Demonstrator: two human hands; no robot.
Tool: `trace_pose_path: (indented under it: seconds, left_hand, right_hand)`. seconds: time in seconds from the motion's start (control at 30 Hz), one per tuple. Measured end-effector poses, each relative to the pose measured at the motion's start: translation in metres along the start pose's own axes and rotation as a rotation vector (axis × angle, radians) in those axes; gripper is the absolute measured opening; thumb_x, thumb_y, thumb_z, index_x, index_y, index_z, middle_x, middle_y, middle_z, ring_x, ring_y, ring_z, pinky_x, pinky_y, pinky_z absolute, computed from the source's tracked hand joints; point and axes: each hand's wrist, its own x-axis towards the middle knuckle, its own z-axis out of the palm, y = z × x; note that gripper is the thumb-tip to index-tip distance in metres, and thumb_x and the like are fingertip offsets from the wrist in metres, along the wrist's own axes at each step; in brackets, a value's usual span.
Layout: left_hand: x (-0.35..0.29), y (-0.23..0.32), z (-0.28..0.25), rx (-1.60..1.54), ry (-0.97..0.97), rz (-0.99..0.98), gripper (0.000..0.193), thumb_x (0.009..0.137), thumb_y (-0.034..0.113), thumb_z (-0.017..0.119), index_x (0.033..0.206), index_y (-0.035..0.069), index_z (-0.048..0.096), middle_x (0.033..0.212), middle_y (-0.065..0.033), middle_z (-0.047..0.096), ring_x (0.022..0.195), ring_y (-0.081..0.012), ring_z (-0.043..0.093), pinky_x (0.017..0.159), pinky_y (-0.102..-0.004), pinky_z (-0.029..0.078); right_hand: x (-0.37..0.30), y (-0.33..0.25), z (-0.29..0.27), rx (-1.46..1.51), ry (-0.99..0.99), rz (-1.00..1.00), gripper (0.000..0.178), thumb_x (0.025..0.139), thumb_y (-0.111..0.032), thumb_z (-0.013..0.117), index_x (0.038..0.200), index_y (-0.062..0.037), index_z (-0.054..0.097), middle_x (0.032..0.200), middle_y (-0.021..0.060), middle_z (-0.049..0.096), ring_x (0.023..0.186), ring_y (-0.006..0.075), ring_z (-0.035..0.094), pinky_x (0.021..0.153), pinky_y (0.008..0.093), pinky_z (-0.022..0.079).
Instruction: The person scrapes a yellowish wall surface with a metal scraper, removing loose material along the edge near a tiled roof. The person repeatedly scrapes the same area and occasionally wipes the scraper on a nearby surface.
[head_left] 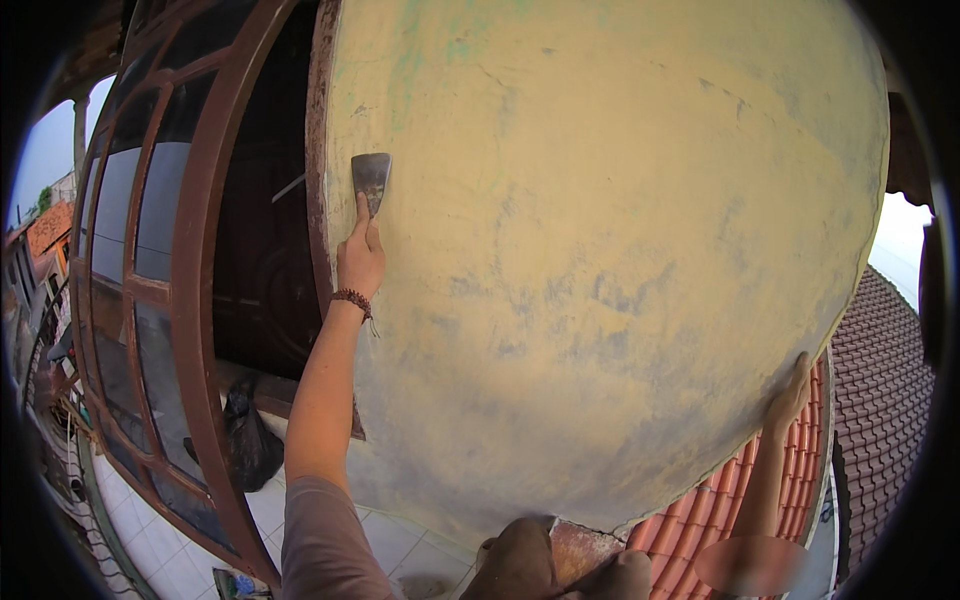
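My left hand (362, 255) is closed around the short handle of a scraper (371, 172) with a wide, worn metal blade. The blade points up and lies close against the yellow wall (600, 200), near its left border beside the door frame. A dark beaded bracelet (352, 299) circles my left wrist. Far to the right, my right hand (790, 397) rests against the wall's lower right edge with its fingers stretched upward. It holds no tool that I can see. Grey smudges, fine cracks and greenish traces mark the wall's paint.
A brown-framed glass door (190, 250) stands ajar at left, with a black plastic bag (250, 435) near its foot. White floor tiles (385, 540) lie below. Red roof tiles (690, 525) slope beneath my right arm; a darker tiled roof (880, 380) lies beyond. My knees (515, 560) show at the bottom.
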Motion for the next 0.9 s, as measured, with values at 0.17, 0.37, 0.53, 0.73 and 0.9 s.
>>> trace_pose_path:
  seconds: [0.17, 0.37, 0.53, 0.73, 0.9]
  left_hand:
    - [-0.031, 0.005, 0.018, -0.104, -0.008, 0.088, 0.052, 0.106, 0.027, 0.039, 0.156, 0.020, 0.026, 0.067, -0.0181, 0.061, 0.054, -0.0263, 0.058, 0.063, -0.0325, 0.051]
    - [0.083, 0.134, -0.063, -0.258, -0.176, -0.051, 0.052, 0.105, 0.034, 0.039, 0.154, 0.018, 0.031, 0.064, -0.0073, 0.056, 0.036, -0.0129, 0.043, 0.033, -0.0316, 0.040]
    - [0.032, 0.096, -0.022, -0.145, -0.092, 0.223, 0.051, 0.106, 0.030, 0.037, 0.155, 0.019, 0.028, 0.064, -0.0086, 0.058, 0.041, -0.0164, 0.050, 0.040, -0.0348, 0.046]
    - [0.050, 0.200, -0.085, -0.104, -0.397, -0.087, 0.052, 0.106, 0.029, 0.037, 0.155, 0.015, 0.027, 0.094, -0.0241, 0.071, 0.068, -0.0310, 0.067, 0.072, -0.0429, 0.056]
    - [0.053, 0.172, -0.061, -0.027, -0.273, 0.102, 0.053, 0.105, 0.031, 0.037, 0.155, 0.016, 0.028, 0.109, -0.0228, 0.069, 0.059, -0.0289, 0.064, 0.058, -0.0410, 0.055]
  right_hand:
    - [-0.002, -0.002, 0.009, -0.003, -0.005, 0.002, 0.065, 0.101, -0.050, 0.048, 0.125, 0.0094, 0.058, 0.116, 0.0169, 0.062, 0.105, 0.0219, 0.058, 0.092, 0.0334, 0.045]
    - [-0.004, -0.001, 0.004, -0.115, 0.012, -0.023, 0.064, 0.102, -0.048, 0.046, 0.126, 0.0104, 0.057, 0.116, 0.0175, 0.063, 0.105, 0.0219, 0.059, 0.092, 0.0339, 0.045]
    - [-0.006, 0.000, 0.010, -0.062, 0.002, -0.072, 0.061, 0.103, -0.045, 0.046, 0.125, 0.0106, 0.057, 0.113, 0.0169, 0.063, 0.102, 0.0215, 0.059, 0.090, 0.0336, 0.046]
    - [-0.010, -0.012, 0.004, -0.050, 0.004, -0.044, 0.061, 0.103, -0.045, 0.045, 0.125, 0.0105, 0.057, 0.113, 0.0175, 0.063, 0.103, 0.0229, 0.059, 0.091, 0.0338, 0.045]
    - [-0.016, -0.022, 0.008, -0.068, 0.012, -0.045, 0.061, 0.102, -0.046, 0.046, 0.124, 0.0109, 0.058, 0.110, 0.0165, 0.064, 0.100, 0.0219, 0.059, 0.089, 0.0337, 0.046]
